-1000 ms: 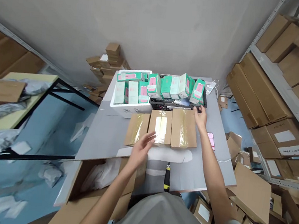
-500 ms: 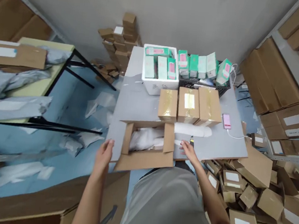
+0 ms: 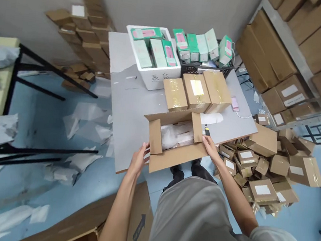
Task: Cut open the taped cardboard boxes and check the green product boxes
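Note:
An open cardboard box [image 3: 174, 155] with white plastic packing inside sits at the near edge of the grey table [image 3: 127, 109]. My left hand [image 3: 138, 160] grips the box's left end, fingers curled on the flap. My right hand [image 3: 210, 146] holds its right end by the side flap. Three taped brown boxes [image 3: 197, 90] lie in a row just beyond it. Behind them a white foam bin [image 3: 154, 77] and a black crate [image 3: 210, 67] hold several green and pink product cartons.
A pink phone [image 3: 234, 104] with a cable lies on the table's right side. A heap of small labelled brown boxes [image 3: 265, 167] covers the floor at right, below shelves of large cartons [image 3: 275, 52]. A big carton [image 3: 102, 226] stands by my left leg; grey bags litter the floor.
My hands left the taped boxes and took hold of the open box, which has come up from the floor beside the table onto its near edge. The view has swung downward and left.

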`<state>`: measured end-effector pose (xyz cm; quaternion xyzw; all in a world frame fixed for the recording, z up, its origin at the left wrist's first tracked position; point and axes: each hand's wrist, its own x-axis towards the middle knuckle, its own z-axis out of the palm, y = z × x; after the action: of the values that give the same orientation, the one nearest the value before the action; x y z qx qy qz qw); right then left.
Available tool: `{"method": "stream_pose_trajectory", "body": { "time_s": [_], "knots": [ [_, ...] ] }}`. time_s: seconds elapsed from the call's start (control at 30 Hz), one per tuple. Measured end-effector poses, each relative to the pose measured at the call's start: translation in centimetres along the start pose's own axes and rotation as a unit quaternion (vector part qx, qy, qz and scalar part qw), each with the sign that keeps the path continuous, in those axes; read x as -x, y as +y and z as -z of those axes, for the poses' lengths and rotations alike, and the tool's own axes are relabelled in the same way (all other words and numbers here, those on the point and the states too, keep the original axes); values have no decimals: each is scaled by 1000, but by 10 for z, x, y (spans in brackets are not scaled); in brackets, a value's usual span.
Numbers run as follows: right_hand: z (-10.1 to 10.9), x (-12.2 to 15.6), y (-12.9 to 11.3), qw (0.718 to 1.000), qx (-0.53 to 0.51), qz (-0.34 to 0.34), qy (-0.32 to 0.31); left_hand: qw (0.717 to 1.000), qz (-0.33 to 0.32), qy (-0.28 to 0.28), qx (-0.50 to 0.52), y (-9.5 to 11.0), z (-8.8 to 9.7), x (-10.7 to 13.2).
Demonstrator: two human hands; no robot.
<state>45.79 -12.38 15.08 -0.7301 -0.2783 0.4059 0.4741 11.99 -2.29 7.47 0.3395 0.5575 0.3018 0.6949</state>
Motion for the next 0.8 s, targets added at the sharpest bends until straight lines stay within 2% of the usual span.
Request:
{"method": "stream_pose_trajectory", "body": {
  "time_s": [0.1,0.2,0.3,0.37,0.47,0.57,0.7,0.8],
  "knots": [
    [36,25,-3,998,-14,37,54,998,-26,-46,-18,2,-28,18],
    [77,53,0,991,-38,60,111,993,-59,-96,-37,9,-65,33],
    [119,81,9,978,-98,65,171,982,-96,-147,-66,23,-112,40],
    [149,100,20,965,-148,63,207,972,-120,-182,-89,34,-151,44],
    [201,129,40,939,-207,68,266,947,-163,-245,-125,48,-226,54],
    [261,157,66,906,-250,79,332,910,-214,-310,-174,52,-317,72],
    [342,191,102,847,-294,86,434,842,-298,-385,-232,38,-445,108],
    [398,213,122,799,-299,108,510,792,-334,-443,-255,22,-536,137]
  ]
}}
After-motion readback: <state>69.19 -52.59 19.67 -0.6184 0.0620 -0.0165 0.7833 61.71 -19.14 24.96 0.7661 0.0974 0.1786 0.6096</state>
